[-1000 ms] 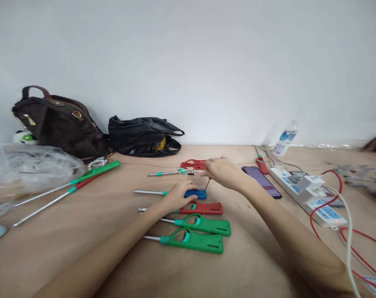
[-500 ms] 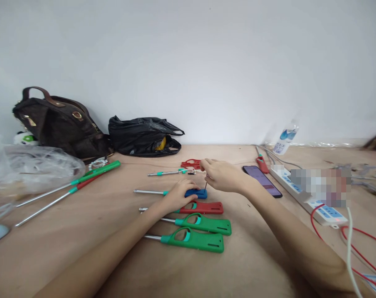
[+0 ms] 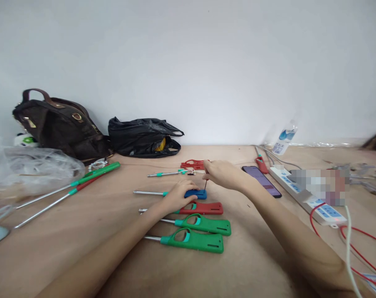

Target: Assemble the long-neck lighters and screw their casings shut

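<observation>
My left hand is closed over the front of a blue stick lighter, pressing it to the table; its metal tube points left. In my right hand is a small screwdriver, held upright in the fingertips, its thin shaft reaching down to the butt end of the blue handle. Nearer me lie a red stick lighter, a green one and another green one, all in a row. Beyond my hands are an opened red handle shell and a loose lighter tube with wires.
At left are two long lighters, a clear plastic bag, a dark handbag and a black plastic bag. To the right lie a phone, a small red lighter, a power strip with cables and a bottle.
My right hand has shifted slightly to the right and its fingers have turned a little on the screwdriver. The left hand and the blue lighter stay in place.
</observation>
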A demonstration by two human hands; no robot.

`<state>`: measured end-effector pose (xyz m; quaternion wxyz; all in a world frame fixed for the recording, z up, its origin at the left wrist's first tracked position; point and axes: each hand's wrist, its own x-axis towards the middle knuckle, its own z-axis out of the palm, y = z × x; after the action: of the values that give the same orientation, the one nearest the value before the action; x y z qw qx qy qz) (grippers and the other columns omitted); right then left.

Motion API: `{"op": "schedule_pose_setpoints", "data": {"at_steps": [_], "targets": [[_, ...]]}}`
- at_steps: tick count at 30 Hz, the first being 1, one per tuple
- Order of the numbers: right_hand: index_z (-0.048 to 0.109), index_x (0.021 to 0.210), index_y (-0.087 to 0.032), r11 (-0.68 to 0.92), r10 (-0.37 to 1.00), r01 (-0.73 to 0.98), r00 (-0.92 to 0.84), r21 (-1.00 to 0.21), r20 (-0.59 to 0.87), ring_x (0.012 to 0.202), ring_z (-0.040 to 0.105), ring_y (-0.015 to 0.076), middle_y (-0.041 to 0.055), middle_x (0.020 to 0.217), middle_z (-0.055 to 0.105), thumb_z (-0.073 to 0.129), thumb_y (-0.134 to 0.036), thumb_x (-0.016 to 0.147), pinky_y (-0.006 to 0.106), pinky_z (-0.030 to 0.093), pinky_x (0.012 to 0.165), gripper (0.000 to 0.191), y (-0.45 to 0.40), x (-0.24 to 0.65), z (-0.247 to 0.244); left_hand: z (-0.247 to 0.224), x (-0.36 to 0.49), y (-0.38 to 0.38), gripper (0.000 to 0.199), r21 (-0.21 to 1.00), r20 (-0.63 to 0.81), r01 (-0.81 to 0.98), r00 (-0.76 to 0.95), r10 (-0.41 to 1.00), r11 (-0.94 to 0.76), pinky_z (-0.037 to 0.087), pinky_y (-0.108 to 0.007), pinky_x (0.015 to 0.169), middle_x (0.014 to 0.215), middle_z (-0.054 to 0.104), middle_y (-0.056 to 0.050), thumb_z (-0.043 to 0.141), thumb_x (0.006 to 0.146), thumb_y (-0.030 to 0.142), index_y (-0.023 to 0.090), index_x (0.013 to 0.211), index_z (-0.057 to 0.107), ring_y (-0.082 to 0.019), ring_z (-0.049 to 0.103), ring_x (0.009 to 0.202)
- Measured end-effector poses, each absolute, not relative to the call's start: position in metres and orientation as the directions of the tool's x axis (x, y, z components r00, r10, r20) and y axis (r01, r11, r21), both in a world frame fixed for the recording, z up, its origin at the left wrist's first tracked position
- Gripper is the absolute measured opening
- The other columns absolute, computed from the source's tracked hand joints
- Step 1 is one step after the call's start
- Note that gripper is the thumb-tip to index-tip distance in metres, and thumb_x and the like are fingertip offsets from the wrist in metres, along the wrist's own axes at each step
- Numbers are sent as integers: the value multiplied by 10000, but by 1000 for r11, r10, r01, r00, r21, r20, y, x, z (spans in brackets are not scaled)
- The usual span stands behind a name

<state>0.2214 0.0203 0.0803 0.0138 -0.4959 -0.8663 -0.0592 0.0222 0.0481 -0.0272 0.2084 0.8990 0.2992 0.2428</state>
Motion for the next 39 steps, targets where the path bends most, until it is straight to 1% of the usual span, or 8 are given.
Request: {"op": "schedule_pose_setpoints", "data": {"at_steps": [3, 8, 13, 18, 23, 29, 34, 39], "targets": [[571, 919, -102, 433, 889, 889, -449, 151, 95, 828, 655, 276, 187, 898, 688, 428, -356, 944, 302, 407, 628, 293, 22, 221, 81, -28, 22, 48, 220, 529, 310, 438, 698, 646, -727, 426, -358, 939, 1053, 627, -59, 623, 812, 178, 185, 1030, 643, -219, 559, 1025], [528, 1033, -131, 585, 808, 811, -582, -8, 90, 851, 639, 211, 119, 969, 683, 488, -215, 893, 261, 403, 643, 168, 24, 228, 79, -27, 23, 48, 232, 521, 315, 430, 706, 634, -737, 425, -352, 934, 1066, 627, -53, 615, 819, 174, 199, 1048, 640, -217, 557, 1026], [595, 902, -94, 428, 890, 894, -443, 129, 112, 798, 650, 270, 185, 869, 686, 464, -343, 926, 309, 407, 631, 282, 27, 224, 78, -26, 23, 48, 211, 520, 307, 443, 701, 644, -730, 430, -358, 926, 1047, 630, -58, 622, 814, 173, 186, 1023, 647, -220, 562, 1012], [564, 999, -138, 643, 764, 763, -634, -69, 118, 883, 627, 191, 107, 1006, 675, 485, -188, 899, 255, 424, 699, 136, 25, 225, 78, -27, 23, 48, 234, 504, 316, 440, 707, 633, -743, 422, -361, 942, 1058, 631, -55, 621, 815, 168, 194, 1046, 645, -222, 553, 1037], [599, 941, -96, 442, 883, 891, -453, 106, 121, 822, 647, 251, 165, 907, 685, 484, -307, 922, 300, 425, 671, 241, 23, 217, 79, -27, 23, 47, 240, 507, 312, 457, 693, 650, -731, 429, -368, 940, 1057, 632, -60, 637, 802, 170, 192, 1041, 648, -224, 560, 1028], [544, 1028, -140, 658, 752, 749, -650, -76, 109, 841, 625, 171, 100, 1005, 664, 491, -124, 882, 242, 424, 679, 156, 19, 220, 77, -28, 23, 48, 241, 505, 328, 441, 697, 637, -742, 421, -379, 967, 1094, 629, -64, 634, 801, 175, 203, 1040, 656, -234, 545, 1077], [571, 959, -112, 490, 857, 868, -497, 81, 136, 827, 646, 238, 142, 907, 683, 526, -266, 901, 281, 411, 652, 170, 22, 213, 76, -30, 22, 50, 256, 512, 313, 456, 690, 653, -728, 422, -382, 967, 1116, 622, -71, 636, 799, 175, 198, 1053, 652, -233, 547, 1074], [526, 1039, -128, 592, 803, 805, -588, -22, 99, 836, 637, 201, 117, 979, 677, 527, -177, 876, 253, 396, 626, 170, 22, 223, 73, -26, 23, 47, 224, 511, 318, 438, 703, 636, -740, 424, -371, 956, 1061, 637, -57, 618, 811, 180, 203, 1031, 654, -226, 555, 1049]]}}
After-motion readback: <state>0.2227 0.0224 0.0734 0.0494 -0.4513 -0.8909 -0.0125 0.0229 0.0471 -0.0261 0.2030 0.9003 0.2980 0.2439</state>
